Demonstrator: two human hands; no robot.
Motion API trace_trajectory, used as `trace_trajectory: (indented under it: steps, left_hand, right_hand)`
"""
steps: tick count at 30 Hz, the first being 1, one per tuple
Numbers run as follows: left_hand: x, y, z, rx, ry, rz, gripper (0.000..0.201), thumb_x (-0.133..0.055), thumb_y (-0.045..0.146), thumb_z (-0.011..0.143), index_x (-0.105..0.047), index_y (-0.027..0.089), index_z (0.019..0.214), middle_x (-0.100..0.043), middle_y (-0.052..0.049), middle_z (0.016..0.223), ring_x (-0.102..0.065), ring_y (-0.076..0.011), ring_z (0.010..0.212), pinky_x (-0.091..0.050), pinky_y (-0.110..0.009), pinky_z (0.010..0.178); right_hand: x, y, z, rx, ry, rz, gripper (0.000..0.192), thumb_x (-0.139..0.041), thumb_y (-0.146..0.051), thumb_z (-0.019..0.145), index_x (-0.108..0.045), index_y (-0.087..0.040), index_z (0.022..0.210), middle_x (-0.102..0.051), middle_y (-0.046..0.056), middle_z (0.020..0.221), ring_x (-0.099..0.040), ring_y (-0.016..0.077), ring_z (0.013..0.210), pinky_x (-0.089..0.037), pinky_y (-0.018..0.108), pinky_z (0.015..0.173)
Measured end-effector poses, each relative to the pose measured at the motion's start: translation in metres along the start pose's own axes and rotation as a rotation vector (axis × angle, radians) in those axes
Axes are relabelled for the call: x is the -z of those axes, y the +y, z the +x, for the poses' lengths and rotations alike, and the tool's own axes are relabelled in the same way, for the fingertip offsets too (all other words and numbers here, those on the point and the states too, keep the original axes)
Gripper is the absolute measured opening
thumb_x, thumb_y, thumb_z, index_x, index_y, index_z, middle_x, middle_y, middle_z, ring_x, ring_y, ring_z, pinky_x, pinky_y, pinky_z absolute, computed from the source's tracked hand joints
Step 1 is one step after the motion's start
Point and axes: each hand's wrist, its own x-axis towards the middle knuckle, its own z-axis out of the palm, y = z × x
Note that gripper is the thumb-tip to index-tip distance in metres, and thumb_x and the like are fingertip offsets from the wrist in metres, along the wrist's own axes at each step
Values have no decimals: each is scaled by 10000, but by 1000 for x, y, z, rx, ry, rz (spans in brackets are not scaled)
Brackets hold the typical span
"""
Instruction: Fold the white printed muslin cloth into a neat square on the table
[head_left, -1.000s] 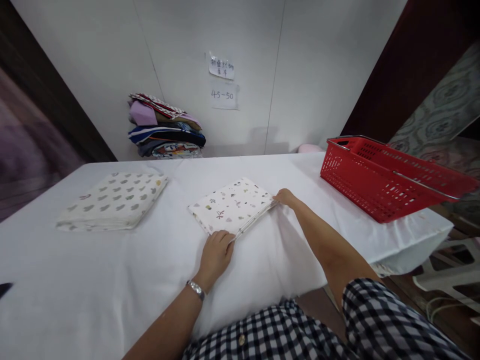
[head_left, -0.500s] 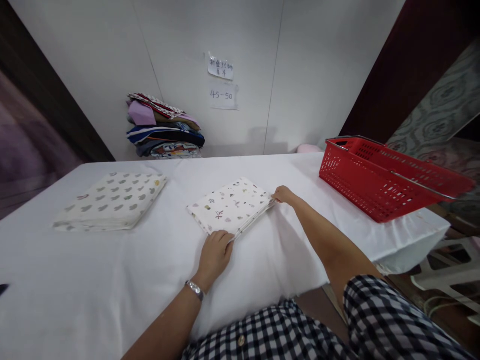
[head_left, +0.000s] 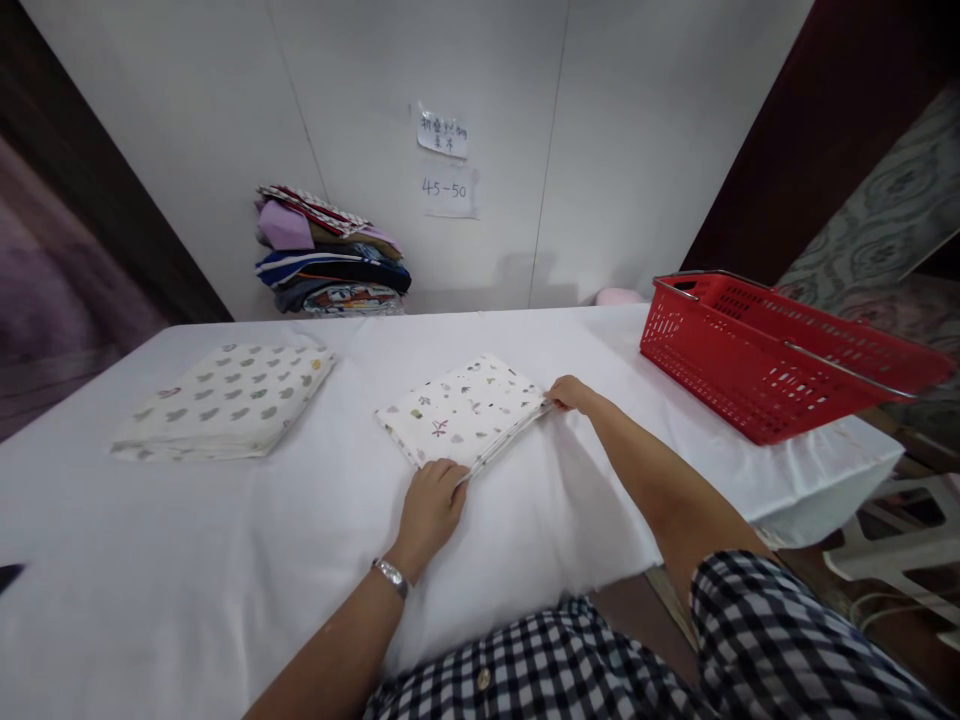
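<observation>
Folded cloth (head_left: 463, 412), white with small printed motifs, lying flat on the white table (head_left: 187, 560) and serving here as the landmark. The left hand (head_left: 431, 508) rests at the cloth's near corner, fingers curled over the edge and pressing it down; whether the thumb reaches under the layers cannot be told. The right hand (head_left: 571, 392) meets the cloth's right corner, fingertips pinching or pressing the stacked edges; the exact grip is too small to make out. Both hands thus sit at the two ends of the cloth's near-right edge, where the layers show as a thin open seam. To square this edge well, in judgement, the two hands should act together with even pressure, drawing the layers flush along the edge rather than dragging the whole piece across the table; a light flat touch will avoid rucking the top layer or the tablecloth beneath. Left of the cloth, well apart, lies a second folded cloth (head_left: 225, 400) with a grey-green print. Behind the cloth, against the wall, stands a pile (head_left: 330, 252) of mixed folded textiles below two paper notes (head_left: 444, 160). Right of the cloth, near the table's far right corner, sits a red basket (head_left: 757, 352) with a wire handle, tilted toward the edge.
</observation>
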Motion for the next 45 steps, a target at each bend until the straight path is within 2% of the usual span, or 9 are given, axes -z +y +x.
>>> trace_trajectory:
  steps: [5, 11, 21, 29, 34, 36, 38, 41, 45]
  left_hand:
    - [0, 0, 1, 6, -7, -4, 180, -452, 207, 854, -605, 213, 948, -605, -55, 920, -528, -205, 855, -423, -364, 753]
    - [1, 0, 0, -3, 0, -20, 175, -452, 202, 854, -601, 218, 945, -605, -53, 914, -525, -203, 850, -423, -361, 747]
    - [0, 0, 0, 13, -25, -3, 187, -439, 191, 872, -600, 202, 965, -599, -51, 926, -512, -198, 859, -414, -354, 760]
    - [-1, -1, -1, 11, -24, -13, 191, -440, 195, 873, -602, 207, 974, -597, -52, 929, -514, -197, 867, -415, -354, 769]
    - [0, -1, -1, 10, -14, -23, 188, -446, 197, 868, -606, 214, 965, -600, -50, 918, -517, -198, 858, -416, -354, 760]
    - [0, 0, -1, 10, -14, -25, 193, -441, 194, 866, -609, 217, 957, -599, -52, 911, -517, -200, 854, -417, -359, 754]
    - [0, 1, -1, 11, -18, -29, 202, -430, 187, 867, -610, 219, 954, -597, -52, 907, -516, -200, 850, -416, -365, 752]
    - [0, 2, -1, 20, -30, -31, 212, -416, 182, 872, -608, 216, 955, -594, -55, 905, -512, -199, 847, -413, -370, 749]
    - [0, 2, -2, 22, -33, -23, 213, -411, 182, 878, -605, 205, 964, -595, -63, 925, -503, -202, 863, -410, -375, 758]
  right_hand:
    - [0, -1, 3, -100, -58, 169, 226, -605, -229, 803, -535, -132, 612, -518, -11, 447, -501, 95, 418, -480, 232, 500]
    - [-4, 5, 2, -127, -109, 319, 193, -588, -261, 815, -551, -126, 683, -576, 27, 494, -588, 144, 488, -518, 256, 502]
    - [-8, 16, 7, -27, 8, 535, 160, -565, -180, 839, -499, -150, 696, -541, -28, 493, -557, 91, 486, -523, 208, 569]
    - [-19, 28, 9, 21, 15, 510, 170, -603, -188, 832, -516, -132, 697, -574, -3, 529, -578, 93, 503, -530, 207, 564]
    - [-16, 30, 8, 78, 101, 363, 168, -606, -226, 822, -558, -126, 696, -612, 33, 584, -606, 123, 585, -514, 226, 592]
    - [-16, 26, 5, 121, 181, 279, 146, -600, -233, 812, -587, -120, 720, -647, 71, 686, -627, 163, 707, -511, 265, 672]
    - [-19, 18, 0, 193, 277, 205, 131, -573, -243, 819, -617, -121, 837, -661, 115, 921, -601, 209, 933, -473, 318, 823]
    - [-32, 2, -12, 369, 371, 121, 274, -506, -283, 859, -582, -167, 1096, -525, 104, 1276, -420, 207, 1225, -324, 337, 1023]
    - [-56, -4, -22, 690, 355, -185, 412, -443, -375, 897, -495, -189, 1261, -388, 90, 1421, -281, 212, 1333, -213, 382, 1088]
